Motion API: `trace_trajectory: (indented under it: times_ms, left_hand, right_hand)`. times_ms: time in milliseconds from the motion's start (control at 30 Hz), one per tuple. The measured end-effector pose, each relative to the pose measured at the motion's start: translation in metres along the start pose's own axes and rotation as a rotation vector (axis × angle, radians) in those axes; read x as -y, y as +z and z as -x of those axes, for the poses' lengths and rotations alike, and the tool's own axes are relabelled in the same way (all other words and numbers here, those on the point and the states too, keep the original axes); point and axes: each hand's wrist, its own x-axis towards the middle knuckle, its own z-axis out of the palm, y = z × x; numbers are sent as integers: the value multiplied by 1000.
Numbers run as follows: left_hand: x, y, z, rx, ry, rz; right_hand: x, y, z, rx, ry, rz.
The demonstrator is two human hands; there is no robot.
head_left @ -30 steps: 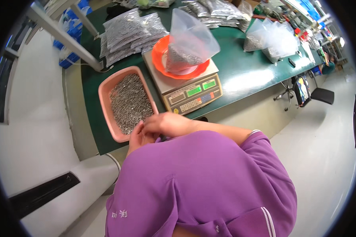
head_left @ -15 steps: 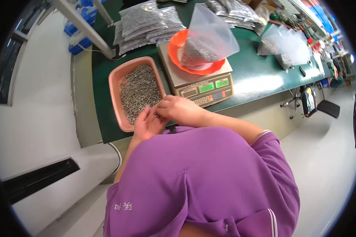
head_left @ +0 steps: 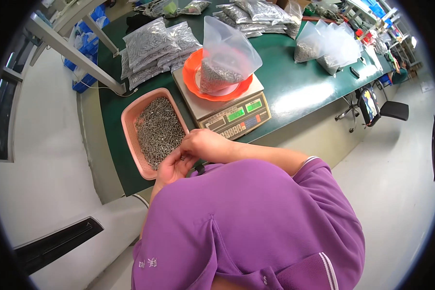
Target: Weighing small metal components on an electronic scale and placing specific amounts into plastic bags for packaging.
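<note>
A pink plastic basket (head_left: 126, 126) holds a heap of small silvery metal pieces (head_left: 159, 130). Over its near right corner my two hands meet. My left hand (head_left: 173, 168) is turned palm up and cupped, its fingers curled beneath the other hand. My right hand (head_left: 205, 146) bends over it from the right, fingertips pinched together against the left fingers. A tiny dark bit shows between them, too small to name. Right of the basket stands a digital scale (head_left: 229, 121), bearing an orange bowl (head_left: 191, 79) in which a clear bag (head_left: 227, 60) of metal pieces leans upright.
Silvery filled bags (head_left: 150, 46) are stacked behind the basket on the green table (head_left: 287, 99). More bags (head_left: 258, 12) lie at the back, and open clear bags (head_left: 326, 46) stand farther right. A metal frame post (head_left: 99, 70) rises at left. A chair (head_left: 372, 108) stands beyond the table's edge.
The view has shifted, so the table things sit farther left and lower. My hands stay together by the basket corner; the left fingers have curled in more under the right hand.
</note>
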Motion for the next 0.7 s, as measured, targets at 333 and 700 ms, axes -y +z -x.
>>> trace_trajectory:
  times_ms: [333,700]
  left_hand:
    - [-29,-23,2,-37,213,-98]
    - [-55,-54,16,-374,357,-146]
  right_hand:
    - [14,-149,-12,-564,281,173]
    - [-21,-212,-39,-360,298,927]
